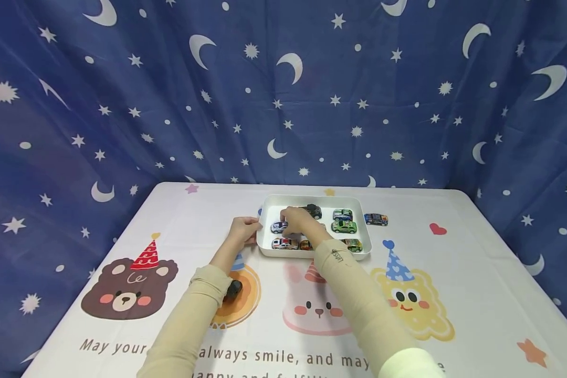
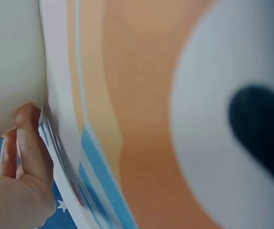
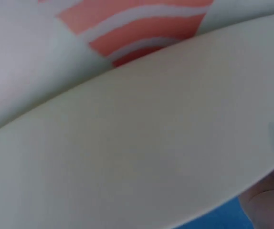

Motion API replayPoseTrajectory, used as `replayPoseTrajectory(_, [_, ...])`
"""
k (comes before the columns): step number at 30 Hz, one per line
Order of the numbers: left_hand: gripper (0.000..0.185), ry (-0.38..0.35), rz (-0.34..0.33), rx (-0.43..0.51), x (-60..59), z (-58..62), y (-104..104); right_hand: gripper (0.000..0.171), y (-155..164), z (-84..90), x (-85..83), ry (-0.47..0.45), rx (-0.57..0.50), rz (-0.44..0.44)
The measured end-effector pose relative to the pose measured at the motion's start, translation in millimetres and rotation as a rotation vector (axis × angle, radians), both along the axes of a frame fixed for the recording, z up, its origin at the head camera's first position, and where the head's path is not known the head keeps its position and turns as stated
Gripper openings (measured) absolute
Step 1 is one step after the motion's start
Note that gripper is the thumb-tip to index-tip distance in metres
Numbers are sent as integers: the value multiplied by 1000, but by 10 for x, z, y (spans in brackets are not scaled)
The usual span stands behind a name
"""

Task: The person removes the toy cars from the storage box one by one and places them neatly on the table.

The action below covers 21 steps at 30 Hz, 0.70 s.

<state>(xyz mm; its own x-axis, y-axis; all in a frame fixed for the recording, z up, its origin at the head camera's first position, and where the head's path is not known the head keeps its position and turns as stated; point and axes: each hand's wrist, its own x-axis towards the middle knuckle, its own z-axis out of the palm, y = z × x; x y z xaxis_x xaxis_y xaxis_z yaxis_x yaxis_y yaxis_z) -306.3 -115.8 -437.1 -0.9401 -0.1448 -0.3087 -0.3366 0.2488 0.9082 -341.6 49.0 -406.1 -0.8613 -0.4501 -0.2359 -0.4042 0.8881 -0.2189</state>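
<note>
A white tray [image 1: 314, 253] with several small toy cars stands toward the back of the table. At its left side my left hand [image 1: 243, 230] holds the wall, and the left wrist view has its curled fingers [image 2: 29, 138] against the tray's edge. My right hand [image 1: 298, 220] reaches down inside the tray, at the right end of a blue-and-white toy car [image 1: 277, 227]. Whether its fingertips pinch that car is hidden. A white-and-red car [image 1: 285, 243] lies in front, and a black one [image 1: 314, 211] behind. In the right wrist view the tray wall covers most of the hand.
Outside the tray, close to its right wall, is a dark blue toy car [image 1: 376, 219]. Green cars [image 1: 344, 227] and a blue-green one [image 1: 343, 214] fill the tray's right part. A printed cloth [image 1: 482, 294] covers the table; a starry blue curtain [image 1: 312, 131] hangs behind.
</note>
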Motion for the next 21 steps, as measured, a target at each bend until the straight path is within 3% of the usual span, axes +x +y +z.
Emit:
replayPoseTrajectory(11, [38, -25, 17, 0, 2, 13, -15, 33, -85, -76, -9, 72, 29, -34])
replayPoseTrajectory(21, [36, -16, 39, 48, 16, 25, 14, 32, -40, -30, 29, 87, -30, -9])
